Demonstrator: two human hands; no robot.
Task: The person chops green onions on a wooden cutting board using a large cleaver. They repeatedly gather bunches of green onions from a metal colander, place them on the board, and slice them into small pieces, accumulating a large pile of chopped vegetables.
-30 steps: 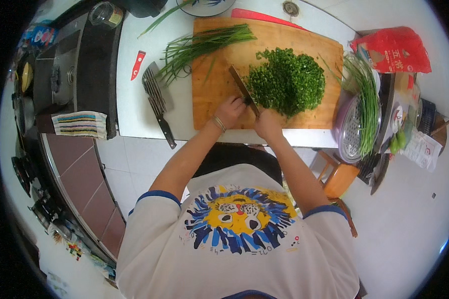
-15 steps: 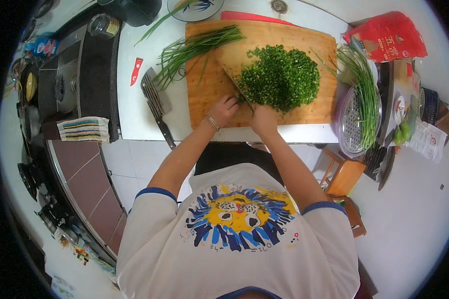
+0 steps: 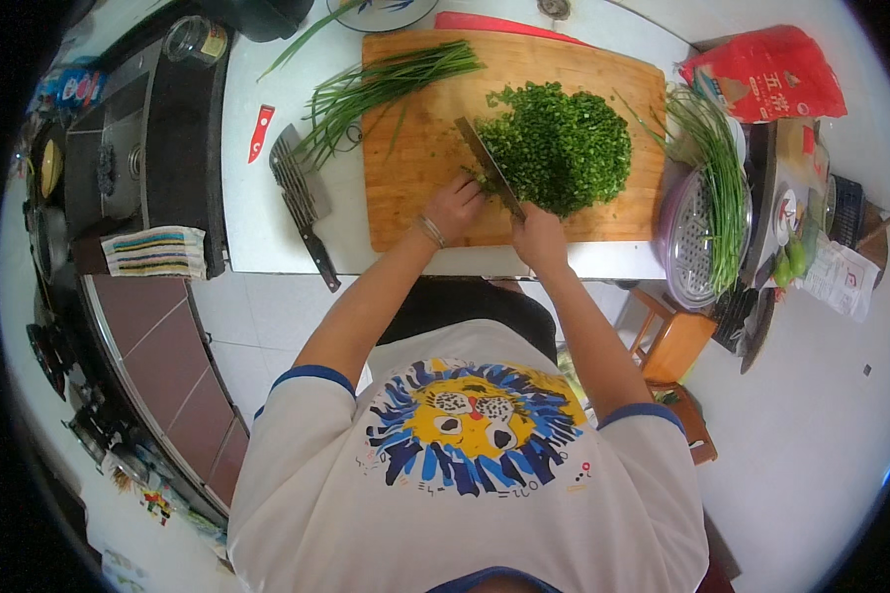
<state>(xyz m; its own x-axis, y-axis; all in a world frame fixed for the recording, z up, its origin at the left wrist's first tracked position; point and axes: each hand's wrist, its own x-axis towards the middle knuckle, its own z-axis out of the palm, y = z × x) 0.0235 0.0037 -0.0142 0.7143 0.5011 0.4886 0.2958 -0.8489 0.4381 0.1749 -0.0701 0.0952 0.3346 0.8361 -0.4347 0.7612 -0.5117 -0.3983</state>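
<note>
My right hand (image 3: 540, 237) is closed round the handle of a kitchen knife (image 3: 492, 166). Its blade slants up and left over a wooden cutting board (image 3: 405, 198), along the left edge of a large pile of chopped chives (image 3: 569, 148). On the board's near part, just left of the blade, my left hand (image 3: 454, 206) has its fingers bent together, with a few short chive pieces at the tips. Uncut long chives (image 3: 396, 84) lie across the board's upper left corner and onto the counter.
Left of the board lie a slotted knife (image 3: 297, 193) and a small red-handled tool (image 3: 260, 134). A purple-rimmed colander (image 3: 687, 247) with long chives (image 3: 727, 217) stands at the right, near a red bag (image 3: 766, 74). A striped cloth (image 3: 156, 253) hangs beside the sink (image 3: 119, 168).
The knife has shifted right and tilted so more of its blade's face shows. My right hand has moved slightly right with it, opening a gap from my left hand.
</note>
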